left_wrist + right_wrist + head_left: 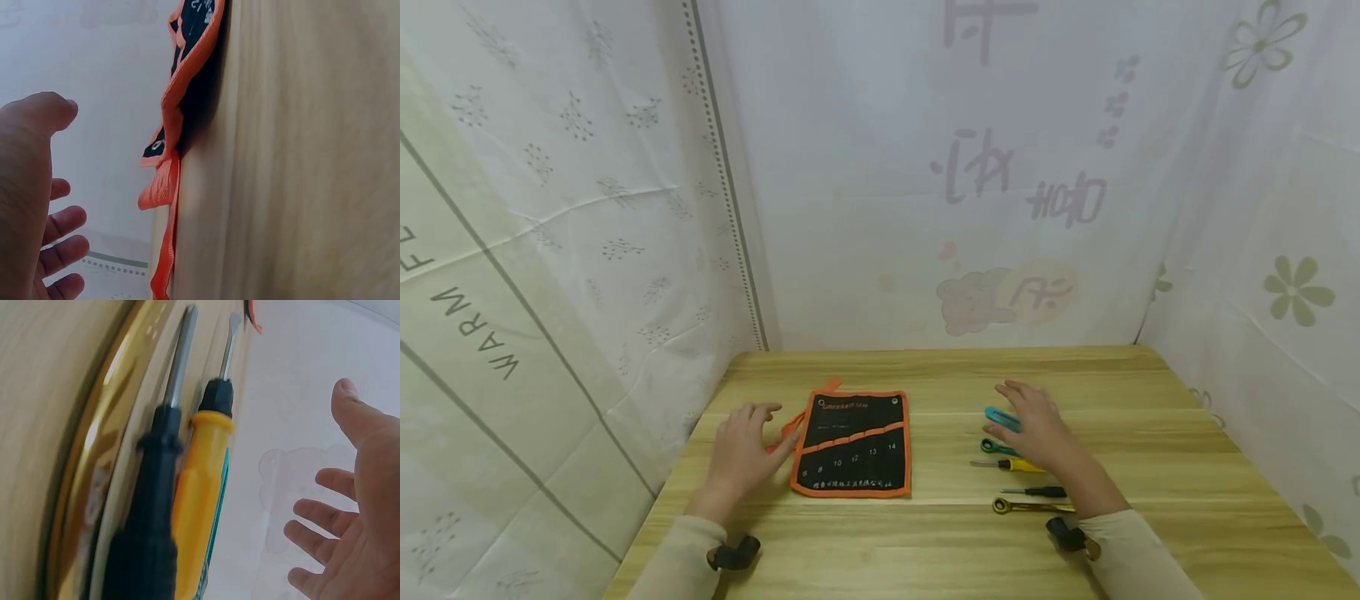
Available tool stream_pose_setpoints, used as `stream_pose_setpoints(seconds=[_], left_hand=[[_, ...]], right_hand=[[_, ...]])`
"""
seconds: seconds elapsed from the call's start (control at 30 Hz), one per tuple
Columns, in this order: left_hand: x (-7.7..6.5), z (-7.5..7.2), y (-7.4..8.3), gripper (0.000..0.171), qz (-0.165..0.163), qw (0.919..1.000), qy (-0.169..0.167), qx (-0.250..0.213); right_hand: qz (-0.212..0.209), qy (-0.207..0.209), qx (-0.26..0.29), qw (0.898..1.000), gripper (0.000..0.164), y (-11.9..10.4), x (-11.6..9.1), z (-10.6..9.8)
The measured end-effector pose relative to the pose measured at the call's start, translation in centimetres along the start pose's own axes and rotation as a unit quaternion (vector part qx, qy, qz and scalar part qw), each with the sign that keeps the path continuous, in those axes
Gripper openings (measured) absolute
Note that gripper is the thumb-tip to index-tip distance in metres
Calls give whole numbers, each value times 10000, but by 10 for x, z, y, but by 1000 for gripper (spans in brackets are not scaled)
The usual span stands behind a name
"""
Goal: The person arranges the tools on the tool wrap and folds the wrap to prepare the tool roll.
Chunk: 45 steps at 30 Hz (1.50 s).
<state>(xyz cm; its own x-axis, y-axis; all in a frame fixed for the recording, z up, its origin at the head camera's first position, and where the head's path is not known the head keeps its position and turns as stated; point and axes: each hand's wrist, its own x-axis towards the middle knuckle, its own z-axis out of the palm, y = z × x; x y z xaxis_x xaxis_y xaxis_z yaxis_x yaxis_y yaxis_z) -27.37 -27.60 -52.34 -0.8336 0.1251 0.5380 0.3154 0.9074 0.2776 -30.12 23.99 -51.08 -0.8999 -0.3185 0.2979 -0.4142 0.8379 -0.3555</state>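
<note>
A black tool pouch (853, 450) with orange edging and numbered pockets lies flat on the table. My left hand (745, 450) hovers at its left side, fingers loosely spread and holding nothing. In the left wrist view an orange strap (164, 250) trails from the pouch. Over the row of tools is my right hand (1037, 425), relaxed and gripping nothing. Near its fingers lies a teal utility knife (1002, 418). Below that come a green ratchet wrench (996, 447), a yellow screwdriver (203, 481), a black screwdriver (150, 512) and a gold ratchet wrench (1030, 506). The hand partly covers several handles.
The wooden table (880, 550) has rounded far corners. Printed curtains (865, 208) hang behind it and along both sides. Dark wrist cameras (735, 553) sit on both sleeves, just above the tabletop.
</note>
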Motion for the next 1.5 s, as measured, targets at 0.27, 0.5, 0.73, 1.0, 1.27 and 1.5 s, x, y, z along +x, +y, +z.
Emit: stream_pose_setpoints(seconds=[0.27, 0.5, 0.73, 1.0, 1.27, 1.5], left_hand=[[-8, 4, 4, 49, 184, 9998, 12, 23], [-14, 5, 14, 25, 30, 9998, -195, 11], [-23, 9, 23, 20, -191, 9985, -505, -103], [-29, 3, 33, 22, -432, 9950, -890, -136], [-39, 6, 39, 24, -450, 9950, -865, -206], [-44, 3, 47, 23, -428, 9950, -875, -237]], right_hand=[[-48, -82, 370, 9993, 67, -14, 7, 8], [-62, -298, 545, 9980, 63, -37, 18, 15], [-102, -392, 466, 9981, 58, -62, 31, 25], [-309, -552, 544, 9965, 48, -82, 44, 38], [-623, -822, 432, 9937, 38, -94, 54, 53], [-772, -951, 364, 9918, 34, -103, 61, 59]])
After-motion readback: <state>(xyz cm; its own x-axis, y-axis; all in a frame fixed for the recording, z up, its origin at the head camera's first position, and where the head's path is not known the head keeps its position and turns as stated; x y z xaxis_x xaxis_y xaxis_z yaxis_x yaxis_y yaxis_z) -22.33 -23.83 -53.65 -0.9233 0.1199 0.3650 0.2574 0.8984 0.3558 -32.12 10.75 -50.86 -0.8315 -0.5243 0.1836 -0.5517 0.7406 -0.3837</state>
